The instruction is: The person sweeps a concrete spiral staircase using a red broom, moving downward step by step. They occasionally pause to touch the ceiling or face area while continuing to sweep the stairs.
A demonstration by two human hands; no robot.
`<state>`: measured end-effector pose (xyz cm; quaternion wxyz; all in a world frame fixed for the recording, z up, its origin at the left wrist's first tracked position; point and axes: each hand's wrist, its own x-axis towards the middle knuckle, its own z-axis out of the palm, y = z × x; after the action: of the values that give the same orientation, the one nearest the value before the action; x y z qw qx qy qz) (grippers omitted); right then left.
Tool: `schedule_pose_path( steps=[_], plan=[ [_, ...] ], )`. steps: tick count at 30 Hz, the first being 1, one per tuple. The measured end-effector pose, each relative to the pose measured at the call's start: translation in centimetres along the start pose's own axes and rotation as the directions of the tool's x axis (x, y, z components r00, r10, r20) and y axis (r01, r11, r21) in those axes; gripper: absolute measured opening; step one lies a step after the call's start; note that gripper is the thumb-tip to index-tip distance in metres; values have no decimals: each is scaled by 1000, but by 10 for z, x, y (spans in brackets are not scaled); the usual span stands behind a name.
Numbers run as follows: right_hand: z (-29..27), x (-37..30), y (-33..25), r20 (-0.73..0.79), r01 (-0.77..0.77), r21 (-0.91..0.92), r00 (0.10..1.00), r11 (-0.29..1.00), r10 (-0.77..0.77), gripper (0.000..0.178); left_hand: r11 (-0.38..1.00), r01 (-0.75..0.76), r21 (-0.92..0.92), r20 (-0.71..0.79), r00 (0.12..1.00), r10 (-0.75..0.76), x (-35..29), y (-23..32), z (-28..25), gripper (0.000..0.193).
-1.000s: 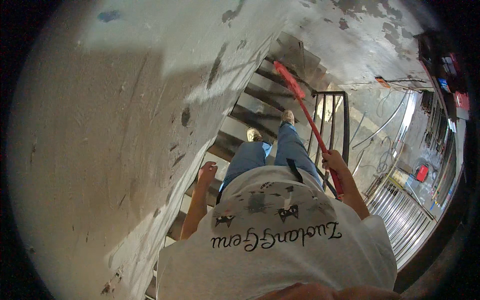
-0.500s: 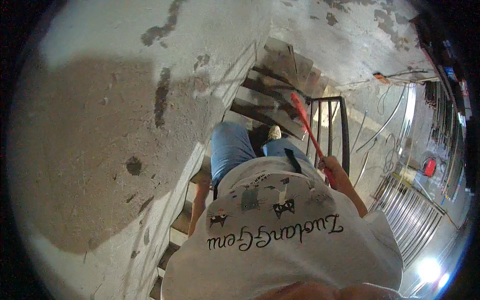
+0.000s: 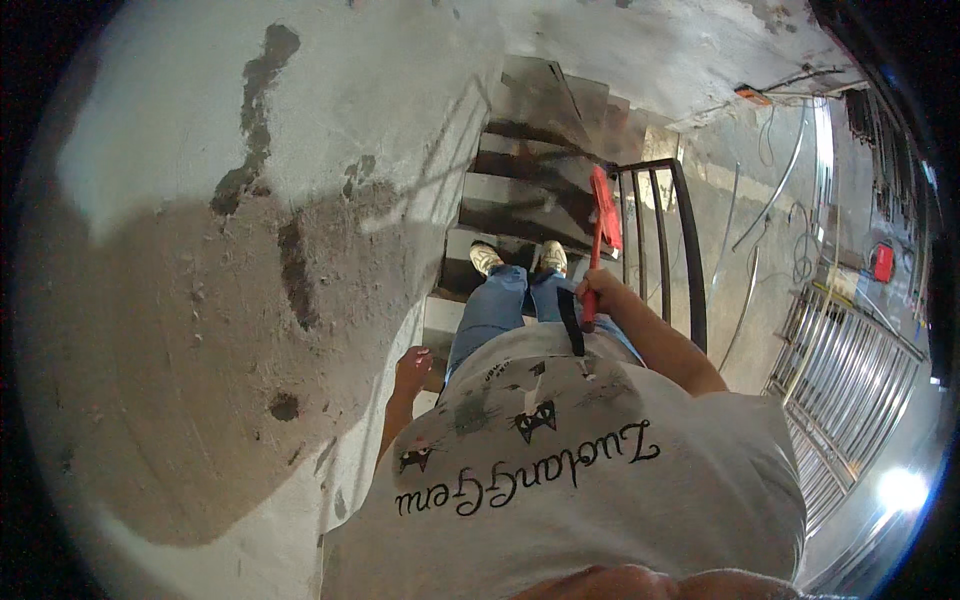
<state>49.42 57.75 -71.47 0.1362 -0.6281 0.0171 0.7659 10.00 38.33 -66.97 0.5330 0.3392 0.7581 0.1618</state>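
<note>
My right hand (image 3: pixel 606 291) is wrapped round the lower end of a red long-handled tool (image 3: pixel 606 216). The tool points up and away in front of me and widens into a flat head; I cannot make out whether that is a brush or a blade. Its head lies beside the dark metal stair railing (image 3: pixel 690 235). On the other side, my left hand (image 3: pixel 412 370) hangs by the wall with its fingers curled in, and nothing shows in it. Both my shoes (image 3: pixel 486 260) are on the concrete stairs (image 3: pixel 535 190).
A rough, stained wall (image 3: pixel 200 370) runs along the left of the stairs. Right of the railing, on a lower floor, lie a rack of metal bars (image 3: pixel 850 365), several loose cables and pipes (image 3: pixel 780 205), and a red case (image 3: pixel 881 262). A bright lamp (image 3: pixel 903 489) shines at the lower right.
Both my feet now show side by side on the stairs. My right hand has moved left, and the red tool has turned more upright. My left hand has come into clearer view by the wall.
</note>
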Motion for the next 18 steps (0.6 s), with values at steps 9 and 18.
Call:
schedule_pose_path(
  steps=[9,18],
  plan=[
    [-70,-98,-21,216,-287,418,953,862,213,13,995,83,-60,58,995,-80,12,1,5,27],
    [44,-37,5,190,96,102,975,990,-114,16,970,134,-202,15,991,-133,-10,-14,-16,25]
  ],
)
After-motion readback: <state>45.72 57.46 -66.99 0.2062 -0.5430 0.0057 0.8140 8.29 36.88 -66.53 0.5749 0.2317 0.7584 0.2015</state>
